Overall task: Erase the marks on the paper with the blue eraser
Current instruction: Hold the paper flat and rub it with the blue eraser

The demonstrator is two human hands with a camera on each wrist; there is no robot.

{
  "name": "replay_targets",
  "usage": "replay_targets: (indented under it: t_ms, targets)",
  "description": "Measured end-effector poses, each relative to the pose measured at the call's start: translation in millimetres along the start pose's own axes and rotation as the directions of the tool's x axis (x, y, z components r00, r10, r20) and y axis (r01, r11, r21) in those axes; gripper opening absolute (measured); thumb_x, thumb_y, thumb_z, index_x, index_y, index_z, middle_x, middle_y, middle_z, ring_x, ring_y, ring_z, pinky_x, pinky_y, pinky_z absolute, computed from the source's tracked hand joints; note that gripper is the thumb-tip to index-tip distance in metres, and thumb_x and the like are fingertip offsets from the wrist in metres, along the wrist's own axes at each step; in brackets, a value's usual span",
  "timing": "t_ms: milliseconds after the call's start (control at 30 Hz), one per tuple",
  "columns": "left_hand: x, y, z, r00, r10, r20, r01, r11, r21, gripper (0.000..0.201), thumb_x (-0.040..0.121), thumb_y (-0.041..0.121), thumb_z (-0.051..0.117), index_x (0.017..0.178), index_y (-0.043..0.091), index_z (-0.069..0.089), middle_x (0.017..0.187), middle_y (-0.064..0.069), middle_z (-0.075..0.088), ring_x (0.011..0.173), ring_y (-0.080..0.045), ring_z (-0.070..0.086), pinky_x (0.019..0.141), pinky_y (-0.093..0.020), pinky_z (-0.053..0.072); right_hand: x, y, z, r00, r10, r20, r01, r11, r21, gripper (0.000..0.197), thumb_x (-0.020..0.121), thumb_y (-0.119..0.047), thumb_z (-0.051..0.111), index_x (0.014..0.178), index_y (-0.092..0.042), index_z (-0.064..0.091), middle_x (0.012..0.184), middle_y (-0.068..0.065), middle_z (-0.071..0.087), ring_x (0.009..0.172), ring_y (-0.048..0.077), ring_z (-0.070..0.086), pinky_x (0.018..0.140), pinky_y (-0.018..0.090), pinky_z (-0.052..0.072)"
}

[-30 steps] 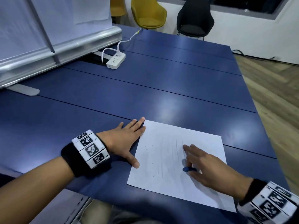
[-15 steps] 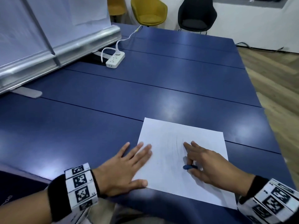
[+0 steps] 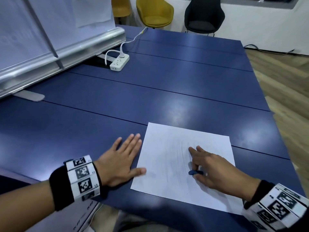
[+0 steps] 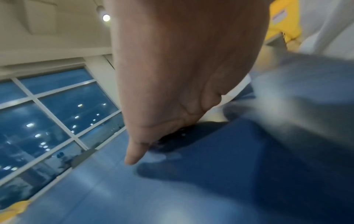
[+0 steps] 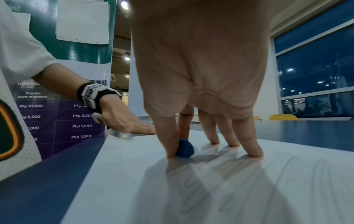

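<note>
A white paper (image 3: 167, 173) with faint pencil strokes (image 3: 182, 148) lies on the blue table (image 3: 167, 91) near its front edge. My right hand (image 3: 195, 166) rests on the paper and pinches the small blue eraser (image 3: 194, 172) between thumb and a finger, the eraser touching the sheet. In the right wrist view the eraser (image 5: 184, 147) sits beside the thumb (image 5: 169, 144), with the other fingertips down on the paper (image 5: 134, 174). My left hand (image 3: 122, 158) lies flat on the table left of the sheet, its thumb on the paper's near-left edge. The left wrist view is blurred, showing palm and thumb (image 4: 136, 154).
A white power strip (image 3: 119, 62) with its cable lies at the back left, beside a roll-up banner's metal base (image 3: 66, 51). Yellow (image 3: 154, 12) and black (image 3: 204, 15) chairs stand beyond the table. The table's right edge drops to wood floor (image 3: 284, 97).
My left hand slid from the paper's far-left corner back toward me, then off to the left until only the thumb touches the sheet. The right hand kept the eraser in place.
</note>
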State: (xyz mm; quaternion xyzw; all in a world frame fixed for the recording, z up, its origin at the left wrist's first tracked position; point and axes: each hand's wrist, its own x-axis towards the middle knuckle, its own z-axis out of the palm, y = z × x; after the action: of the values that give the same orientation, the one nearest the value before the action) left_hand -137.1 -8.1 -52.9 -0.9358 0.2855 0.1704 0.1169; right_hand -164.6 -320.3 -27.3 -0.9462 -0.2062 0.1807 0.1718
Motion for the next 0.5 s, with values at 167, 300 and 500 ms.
replay_targets:
  t_ms: [167,300,500]
  targets:
    - [32.7,26.0,-23.8,0.964,0.258,-0.071,-0.252,0.964,0.081,0.102,0.083,0.076,-0.015,0.155,0.005,-0.001,0.160,-0.014,-0.012,0.147,-0.032,-0.012,0.120,-0.057,0.004,2.0,-4.2,-4.5,0.999,0.021,0.041,-0.020,1.000,-0.023,0.021,0.090,-0.029,0.059,0.072,-0.024,0.049,0.126,0.003,0.054,0.127,0.025,0.045,0.088,0.047,0.051]
    - [53.9,60.7,-28.2,0.892,0.452,0.014,-0.452,0.888,0.087,0.093,0.080,0.073,-0.009,0.153,0.016,-0.018,0.157,-0.004,-0.031,0.146,-0.022,-0.028,0.117,-0.048,-0.018,0.9,-7.2,-7.0,0.998,0.033,0.057,-0.031,0.999,-0.025,0.023,0.091,-0.031,0.061,0.073,-0.029,0.048,0.149,-0.002,0.042,0.146,0.017,0.027,0.098,0.040,0.046]
    - [55.7,18.5,-27.8,0.982,0.165,0.095,-0.157,0.983,-0.090,0.093,0.081,0.073,-0.007,0.150,0.013,-0.026,0.155,-0.003,-0.036,0.141,-0.016,-0.036,0.120,-0.047,-0.011,-2.0,-7.4,-4.3,0.998,0.056,0.031,-0.057,0.998,0.006,0.022,0.092,-0.033,0.060,0.074,-0.026,0.049,0.149,0.001,0.043,0.144,0.020,0.030,0.092,0.039,0.049]
